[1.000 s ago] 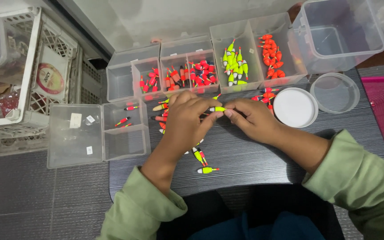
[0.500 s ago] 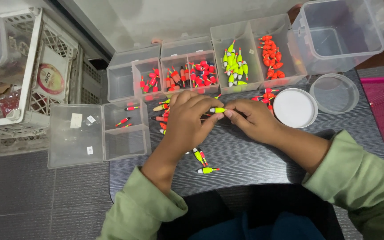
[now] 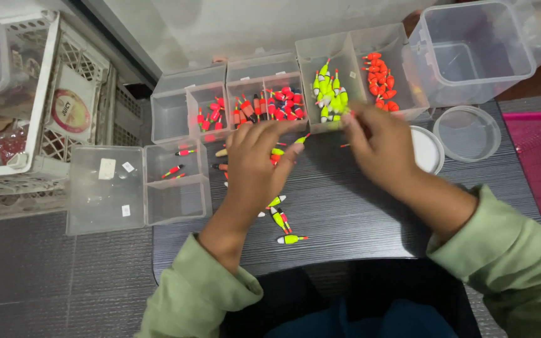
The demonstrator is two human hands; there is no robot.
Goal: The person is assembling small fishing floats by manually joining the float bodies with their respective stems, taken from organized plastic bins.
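The left hand point(image 3: 255, 166) is being held palm down over the dark surface point(image 3: 352, 213), fingers spread loosely and curled a little, resting among a scatter of small fishing floats point(image 3: 277, 153); whether anything is being pinched in that grip cannot be told, since the fingertips are being covered by the hand itself. The right hand point(image 3: 380, 147) is being reached up to the front edge of the clear compartment holding the yellow-green floats point(image 3: 328, 94), its fingers being drawn together narrowly at the rim; a float may be pinched there, but the grip is blurred and its contents cannot be told. Loose floats are lying near the left wrist: three yellow-green ones with red stems point(image 3: 283, 220), close together, slim and tapered. More floats are being kept sorted by colour in the row of clear bins at the far edge of the surface: orange-red ones point(image 3: 380, 81) in the bin just right of the yellow-green, mixed red ones point(image 3: 264, 106) in the bins to the left. A clear divided box point(image 3: 139, 184) is sitting off the left edge of the surface, with a few red floats in one cell. A white round lid point(image 3: 430, 150) is lying just beside the right hand, partly hidden by it. Both sleeves are being seen as green.
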